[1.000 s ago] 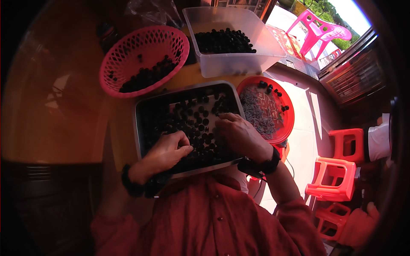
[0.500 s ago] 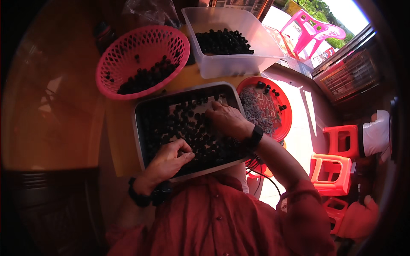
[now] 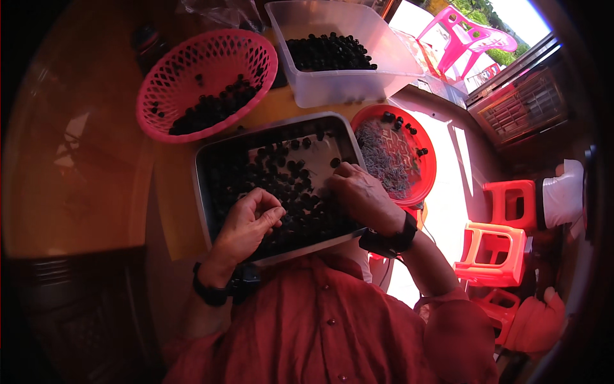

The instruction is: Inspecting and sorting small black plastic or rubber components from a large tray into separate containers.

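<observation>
A metal-rimmed tray [image 3: 203, 192] lies before me, holding a great many small dark round pieces [image 3: 281, 163]. Over its near left part is my left hand [image 3: 248, 224], thumb and fingertips pinched together; whatever is between them is too small to make out. My right hand [image 3: 368, 197] is at the tray's right side, its fingers curled down toward the pieces and their tips partly hidden. One dark piece [image 3: 335, 162] shows right beside its knuckles. To the right of the tray, a round red plate [image 3: 430, 168] carries a heap of thin grey pieces [image 3: 384, 160] and several black ones.
Behind the tray stand a pink lattice basket [image 3: 160, 86] and a clear plastic bin [image 3: 345, 89], both with dark round pieces inside. A wooden surface [image 3: 83, 160] extends on the left. Red stools [image 3: 492, 256] stand at the right, a pink chair [image 3: 460, 41] farther off.
My right hand has moved toward me and slightly right, from the tray's far part to its right side. My left hand has risen slightly, still pinched. The whole view has shifted a little.
</observation>
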Available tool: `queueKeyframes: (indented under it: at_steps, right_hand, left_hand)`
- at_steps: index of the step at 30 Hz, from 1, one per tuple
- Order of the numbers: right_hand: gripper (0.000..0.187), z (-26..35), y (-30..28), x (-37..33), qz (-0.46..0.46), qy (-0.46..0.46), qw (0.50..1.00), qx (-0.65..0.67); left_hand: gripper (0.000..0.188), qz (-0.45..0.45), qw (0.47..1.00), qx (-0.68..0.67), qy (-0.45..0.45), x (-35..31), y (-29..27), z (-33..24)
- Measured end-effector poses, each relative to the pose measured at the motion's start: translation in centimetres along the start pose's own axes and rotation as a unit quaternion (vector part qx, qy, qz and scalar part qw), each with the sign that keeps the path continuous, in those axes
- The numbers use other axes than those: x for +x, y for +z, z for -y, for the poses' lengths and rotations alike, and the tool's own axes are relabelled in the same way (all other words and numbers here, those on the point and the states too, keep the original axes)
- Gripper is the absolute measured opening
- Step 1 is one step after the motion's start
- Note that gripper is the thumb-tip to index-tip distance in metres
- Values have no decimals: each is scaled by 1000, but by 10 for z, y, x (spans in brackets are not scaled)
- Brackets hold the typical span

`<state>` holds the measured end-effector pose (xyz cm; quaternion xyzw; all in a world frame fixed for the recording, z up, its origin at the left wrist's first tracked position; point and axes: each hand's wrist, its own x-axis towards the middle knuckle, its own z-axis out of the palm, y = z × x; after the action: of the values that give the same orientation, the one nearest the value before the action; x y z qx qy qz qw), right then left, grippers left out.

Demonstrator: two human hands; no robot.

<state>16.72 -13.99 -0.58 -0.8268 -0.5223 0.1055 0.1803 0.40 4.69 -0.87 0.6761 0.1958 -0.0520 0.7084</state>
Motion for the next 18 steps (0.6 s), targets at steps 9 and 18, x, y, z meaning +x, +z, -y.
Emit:
queueKeyframes:
  at_steps: [9,18]
  right_hand:
    - [10,-1,12,17,67,-75,993,-62]
    - [9,9,15,16,111,-71,986,-102]
  left_hand:
    - [13,-11,996,-86,1,-4,2,6]
    - [17,-15,972,-232,36,0,-2,14]
